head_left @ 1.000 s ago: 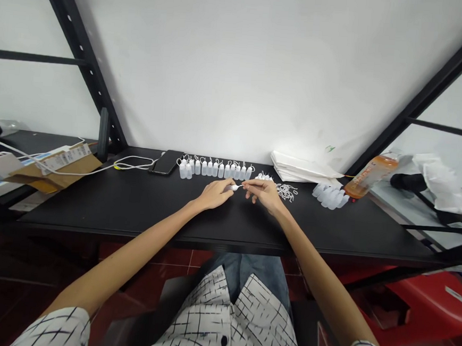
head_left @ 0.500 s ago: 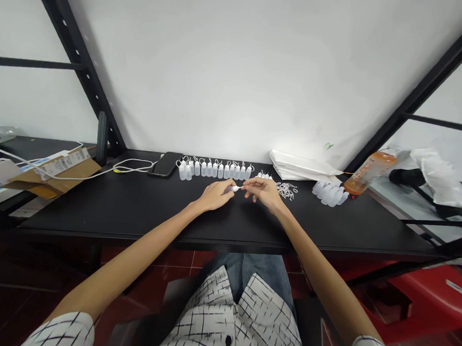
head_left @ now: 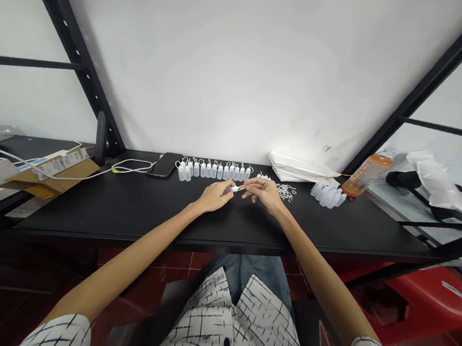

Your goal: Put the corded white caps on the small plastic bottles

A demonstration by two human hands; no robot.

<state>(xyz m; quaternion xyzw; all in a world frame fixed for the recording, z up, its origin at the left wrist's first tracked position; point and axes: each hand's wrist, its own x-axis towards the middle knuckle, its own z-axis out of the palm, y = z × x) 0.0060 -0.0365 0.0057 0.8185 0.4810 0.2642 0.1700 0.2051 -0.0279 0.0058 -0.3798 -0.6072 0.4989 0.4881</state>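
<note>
White plastic sits between my two hands: a small squeeze bottle (head_left: 233, 188), held just above the black tabletop (head_left: 132, 208) near the middle of the bench. Against the pictures from a second ago, very little has shifted. Both hands are in almost the same spot, and the only clear change is that the view has tipped a little. So I read the work on this bottle as in progress, not finished.

My left hand (head_left: 214, 195) is curled round the bottle's body, fingers closed on it, with only the nozzle end poking out toward the right. My right hand (head_left: 263, 191) is pinched down at that nozzle end, thumb and forefinger nearly together; whether a small cap or loop is between them I cannot tell, it is too tiny here. The other fingers of the right hand are loosely spread.

Just behind the hands stands a row of bottles (head_left: 214, 169), upright against the wall side. To the right of my right hand lies a heap of small white loops (head_left: 286, 191), then a cluster of lying bottles (head_left: 327, 194), with a stack of white sheets (head_left: 301, 169) behind. An orange drink bottle (head_left: 366, 174) leans further right. On the left are a phone (head_left: 165, 164), a white cable (head_left: 130, 165) and a cardboard box (head_left: 57, 169).
</note>
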